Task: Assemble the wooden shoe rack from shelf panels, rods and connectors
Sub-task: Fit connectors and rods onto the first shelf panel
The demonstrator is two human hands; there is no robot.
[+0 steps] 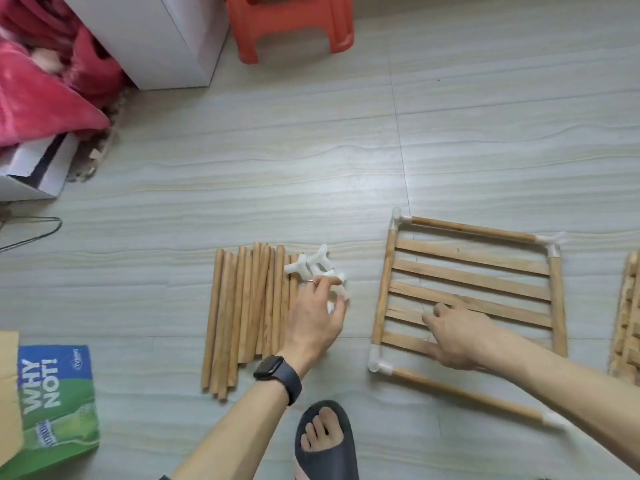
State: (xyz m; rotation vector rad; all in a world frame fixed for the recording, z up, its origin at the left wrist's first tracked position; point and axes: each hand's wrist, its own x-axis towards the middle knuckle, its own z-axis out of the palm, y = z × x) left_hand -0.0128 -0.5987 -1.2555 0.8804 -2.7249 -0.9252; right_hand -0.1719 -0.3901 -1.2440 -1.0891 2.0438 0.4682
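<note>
A bundle of round pale wooden rods [242, 317] lay side by side on the floor, just left of the left hand's fingers [331, 281]. A small heap of white plastic connectors [311, 265] lay under and beyond those fingertips, one pinched between them. The slatted wooden shelf panel [471, 275], edged by rods and corner connectors, lay flat beneath the right hand's fingers [440, 311]. Further slatted panels [628, 323] lay stacked well right of them.

Orange stool [291, 26] at top, just beside a white cabinet [156, 39]. Pink blanket [38, 88] upper left, draped over a white box [31, 174]. Wire hanger [34, 233] below, flat on the floor [277, 168]. Green pack [55, 400] marked "WHY NOT!" lower left, against cardboard [7, 386]. Dark slipper [329, 459] at bottom centre.
</note>
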